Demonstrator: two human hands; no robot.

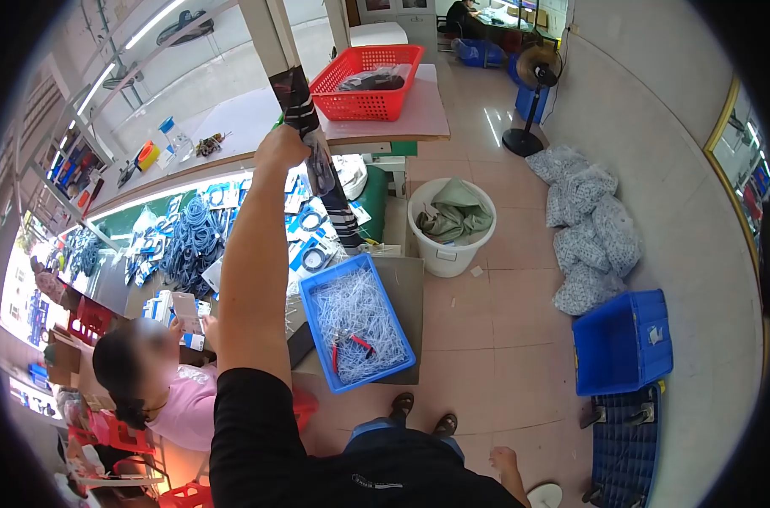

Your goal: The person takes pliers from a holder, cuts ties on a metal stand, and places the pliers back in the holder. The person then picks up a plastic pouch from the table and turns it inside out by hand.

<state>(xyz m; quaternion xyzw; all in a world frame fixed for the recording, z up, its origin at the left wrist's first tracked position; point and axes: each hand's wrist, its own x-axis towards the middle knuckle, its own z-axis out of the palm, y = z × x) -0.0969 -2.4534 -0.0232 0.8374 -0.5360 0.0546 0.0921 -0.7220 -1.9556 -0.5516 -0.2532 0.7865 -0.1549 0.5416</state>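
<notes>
My left hand (283,146) is raised at the far end of my outstretched arm, fingers closed, beside a pale post (271,38) wrapped in black plastic (294,97). A small green bit shows just above the knuckles; what the fingers hold is hidden. Low at my side hangs my right hand (503,460), loosely open, with nothing visible in it. Below the left arm, a blue tray (357,388) of clear thin plastic strips (351,305) carries red-handled pliers (362,344) and another red-handled tool (334,359).
A seated person in a pink shirt (182,406) handles white packaging at the left bench, near coiled cables (195,245). A red basket (364,106) rests on the upper shelf. Rightward stand a white bucket (453,261), floor fan (533,102), filled bags (592,229) and blue crate (622,339).
</notes>
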